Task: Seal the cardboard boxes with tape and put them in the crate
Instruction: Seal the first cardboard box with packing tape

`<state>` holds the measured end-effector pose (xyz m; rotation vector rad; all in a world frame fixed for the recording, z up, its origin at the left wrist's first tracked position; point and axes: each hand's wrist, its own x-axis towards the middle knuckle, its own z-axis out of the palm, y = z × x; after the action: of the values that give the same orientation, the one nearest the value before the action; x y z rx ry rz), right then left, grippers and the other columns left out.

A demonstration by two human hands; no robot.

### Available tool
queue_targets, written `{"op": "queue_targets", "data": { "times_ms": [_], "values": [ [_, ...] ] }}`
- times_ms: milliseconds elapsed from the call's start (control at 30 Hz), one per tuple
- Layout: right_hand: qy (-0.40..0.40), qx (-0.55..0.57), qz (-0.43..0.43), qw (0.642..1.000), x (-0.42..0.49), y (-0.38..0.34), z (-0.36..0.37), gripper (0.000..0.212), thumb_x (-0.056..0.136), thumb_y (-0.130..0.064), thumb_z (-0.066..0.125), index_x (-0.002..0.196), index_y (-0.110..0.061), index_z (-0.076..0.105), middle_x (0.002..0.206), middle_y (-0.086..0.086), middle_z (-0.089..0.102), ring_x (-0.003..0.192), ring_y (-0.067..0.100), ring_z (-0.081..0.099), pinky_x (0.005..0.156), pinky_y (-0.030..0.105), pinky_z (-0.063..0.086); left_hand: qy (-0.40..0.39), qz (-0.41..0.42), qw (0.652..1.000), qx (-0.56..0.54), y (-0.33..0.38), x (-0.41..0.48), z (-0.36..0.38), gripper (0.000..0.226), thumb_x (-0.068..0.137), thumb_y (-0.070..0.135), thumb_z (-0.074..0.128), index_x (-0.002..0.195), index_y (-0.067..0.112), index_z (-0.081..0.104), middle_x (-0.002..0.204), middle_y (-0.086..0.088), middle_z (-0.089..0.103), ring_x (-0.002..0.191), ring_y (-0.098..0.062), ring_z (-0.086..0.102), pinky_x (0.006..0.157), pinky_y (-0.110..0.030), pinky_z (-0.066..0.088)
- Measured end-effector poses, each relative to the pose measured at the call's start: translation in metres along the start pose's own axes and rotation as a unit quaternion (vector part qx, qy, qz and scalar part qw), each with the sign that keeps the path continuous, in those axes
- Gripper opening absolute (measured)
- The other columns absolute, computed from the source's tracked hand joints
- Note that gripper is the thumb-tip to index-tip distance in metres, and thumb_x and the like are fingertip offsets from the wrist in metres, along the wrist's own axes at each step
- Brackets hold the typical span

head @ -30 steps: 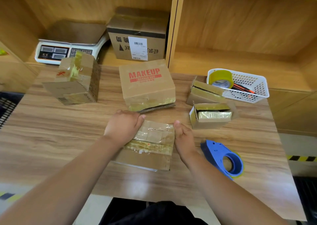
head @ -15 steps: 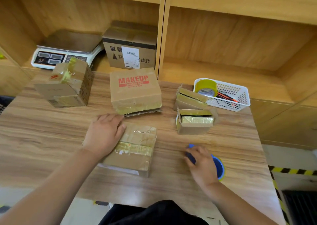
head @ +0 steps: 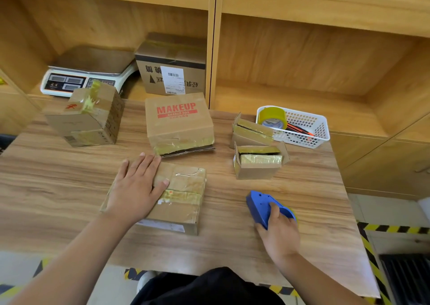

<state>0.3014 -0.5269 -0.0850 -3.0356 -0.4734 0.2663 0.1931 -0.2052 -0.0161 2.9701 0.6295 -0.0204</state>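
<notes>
A flat cardboard box [head: 183, 197] with old yellowish tape lies on the wooden table [head: 58, 188] in front of me. My left hand [head: 136, 188] rests flat on its left half, fingers straight. To the right, my right hand [head: 278, 230] grips the blue tape dispenser [head: 260, 203], which stands on the table. Behind are a box marked MAKEUP [head: 178, 123], a taped box [head: 87, 116] at the far left, and two small boxes [head: 257, 163] at the right, the near one with an open flap. No crate is in view.
A white basket [head: 309, 128] holding a yellow tape roll [head: 273, 117] and orange-handled tools stands at the table's back right. On the shelf behind are a weighing scale [head: 76, 76] and a labelled carton [head: 172, 67]. Yellow-black floor tape runs at the right.
My right hand left the flat box, moved right to the blue tape dispenser and took hold of it. My left hand flattened out on the box's left half.
</notes>
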Motion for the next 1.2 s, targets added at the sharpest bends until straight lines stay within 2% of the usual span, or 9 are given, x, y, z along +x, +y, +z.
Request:
{"op": "queue_targets", "data": {
  "times_ms": [167, 333, 500, 600, 733, 867, 967, 1067, 1200],
  "values": [
    [0.014, 0.011, -0.022, 1.000, -0.005, -0.013, -0.003, 0.056, 0.090, -0.037, 0.055, 0.139, -0.016, 0.037, 0.083, -0.009, 0.061, 0.078, 0.014, 0.057, 0.074, 0.025, 0.039, 0.014, -0.011, 1.000, -0.012, -0.012, -0.005, 0.000, 0.083, 0.083, 0.063, 0.003, 0.150, 0.018, 0.023, 0.156, 0.002, 0.024, 0.146, -0.014, 0.008, 0.118, -0.038, -0.002],
    [0.119, 0.016, -0.103, 0.987, -0.009, -0.036, -0.013, 0.052, 0.048, -0.015, 0.092, 0.095, -0.008, 0.071, 0.050, -0.004, 0.055, 0.044, 0.018, 0.054, 0.063, 0.030, 0.054, 0.020, -0.028, 0.999, -0.029, -0.030, -0.008, 0.000, 0.072, 0.091, 0.059, 0.017, 0.150, 0.018, 0.023, 0.157, 0.002, 0.022, 0.147, -0.014, 0.006, 0.119, -0.038, -0.003],
    [0.186, 0.101, -0.186, 0.960, -0.013, -0.074, -0.031, 0.049, 0.060, -0.004, 0.084, 0.105, -0.011, 0.067, 0.082, -0.003, 0.067, 0.069, 0.020, 0.063, 0.078, 0.030, 0.044, 0.031, -0.032, 0.998, -0.043, -0.037, -0.008, -0.002, 0.067, 0.095, 0.056, 0.021, 0.150, 0.019, 0.024, 0.157, 0.001, 0.022, 0.147, -0.015, 0.007, 0.118, -0.038, -0.003],
    [0.196, 0.196, -0.198, 0.940, -0.018, -0.099, -0.052, 0.041, 0.078, 0.001, 0.065, 0.116, -0.010, 0.061, 0.098, 0.001, 0.063, 0.089, 0.024, 0.059, 0.084, 0.033, 0.035, 0.015, -0.030, 0.999, -0.041, -0.039, -0.009, -0.003, 0.067, 0.095, 0.057, 0.022, 0.151, 0.020, 0.019, 0.158, 0.003, 0.017, 0.147, -0.014, 0.002, 0.118, -0.038, -0.005],
    [0.194, 0.249, -0.213, 0.925, -0.023, -0.129, -0.084, 0.041, 0.086, -0.006, 0.047, 0.126, -0.009, 0.054, 0.101, 0.005, 0.055, 0.096, 0.026, 0.053, 0.088, 0.036, 0.029, -0.031, -0.039, 0.992, -0.119, -0.043, -0.004, -0.014, 0.066, 0.094, 0.054, 0.035, 0.151, 0.023, 0.020, 0.158, 0.005, 0.017, 0.147, -0.013, 0.002, 0.117, -0.037, -0.005],
    [0.163, 0.254, -0.241, 0.922, -0.025, -0.152, -0.106, 0.050, 0.092, -0.037, 0.041, 0.135, -0.012, 0.046, 0.109, 0.003, 0.049, 0.105, 0.023, 0.043, 0.086, 0.030, 0.022, 0.002, -0.071, 0.922, -0.382, -0.045, -0.003, -0.047, 0.043, 0.097, 0.035, 0.046, 0.140, 0.029, 0.043, 0.149, 0.002, 0.040, 0.144, -0.012, 0.014, 0.118, -0.038, 0.010],
    [0.156, 0.254, -0.283, 0.912, -0.026, -0.164, -0.112, 0.076, 0.075, -0.057, 0.058, 0.137, -0.018, 0.036, 0.110, -0.003, 0.038, 0.103, 0.013, 0.033, 0.084, 0.027, 0.021, 0.012, -0.050, 0.857, -0.513, -0.045, -0.005, -0.075, 0.030, 0.099, 0.026, 0.046, 0.126, 0.032, 0.057, 0.138, 0.006, 0.052, 0.135, -0.003, 0.033, 0.109, -0.025, 0.025],
    [0.183, 0.229, -0.308, 0.905, -0.026, -0.175, -0.114, 0.094, 0.055, -0.052, 0.074, 0.133, -0.022, 0.031, 0.111, -0.003, 0.038, 0.100, 0.013, 0.034, 0.084, 0.027, 0.023, -0.036, -0.038, 0.804, -0.593, -0.051, -0.011, -0.097, 0.026, 0.091, 0.032, 0.061, 0.115, 0.039, 0.059, 0.122, 0.019, 0.060, 0.110, 0.012, 0.051, 0.090, -0.013, 0.037],
    [0.198, 0.203, -0.327, 0.901, -0.024, -0.183, -0.114, 0.090, 0.055, -0.043, 0.075, 0.132, -0.024, 0.032, 0.111, 0.006, 0.049, 0.100, 0.017, 0.038, 0.087, 0.032, 0.026, -0.065, -0.035, 0.800, -0.595, -0.062, -0.017, -0.105, 0.036, 0.073, 0.038, 0.074, 0.106, 0.043, 0.061, 0.108, 0.024, 0.066, 0.099, 0.011, 0.059, 0.082, -0.013, 0.043]
  ]
}}
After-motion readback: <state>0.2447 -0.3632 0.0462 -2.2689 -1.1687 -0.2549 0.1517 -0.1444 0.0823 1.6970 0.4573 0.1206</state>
